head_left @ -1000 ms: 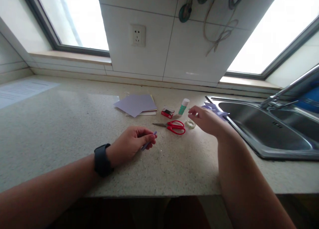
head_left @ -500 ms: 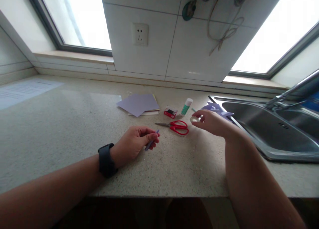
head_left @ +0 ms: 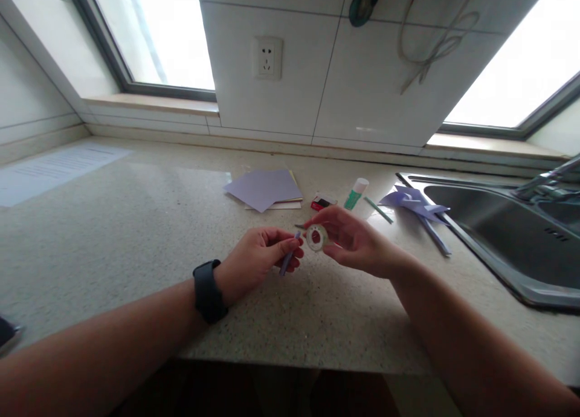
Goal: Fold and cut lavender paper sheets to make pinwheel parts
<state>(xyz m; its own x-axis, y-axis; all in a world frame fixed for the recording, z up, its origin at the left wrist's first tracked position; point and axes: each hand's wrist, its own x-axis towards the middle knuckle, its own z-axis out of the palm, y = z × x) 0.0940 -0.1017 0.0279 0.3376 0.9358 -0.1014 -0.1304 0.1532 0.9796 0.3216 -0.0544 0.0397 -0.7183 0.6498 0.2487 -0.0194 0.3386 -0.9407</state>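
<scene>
Between its thumb and fingers my left hand [head_left: 267, 252] pinches a narrow purple paper strip [head_left: 287, 262], just above the speckled counter. Close beside it on the right, my right hand [head_left: 351, 239] grips a small roll of clear tape [head_left: 316, 238] by its rim. Scissors lie behind the right hand, mostly hidden; their tip [head_left: 299, 226] shows between the hands. Behind the right hand are a small red box [head_left: 322, 200] and a glue stick [head_left: 356, 193], with a thin green strip [head_left: 379, 210] to their right.
Purple and cream sheets [head_left: 263, 188] lie stacked at the back. A purple paper pinwheel shape [head_left: 414, 202] on a stick rests by the steel sink [head_left: 489, 235]. Printed paper [head_left: 58, 166] lies at the far left. A dark object [head_left: 6, 332] sits at the left edge.
My right hand has lifted the tape roll and brought it left beside my left hand, over the scissors. The view has shifted, so the pinwheel's stick now shows.
</scene>
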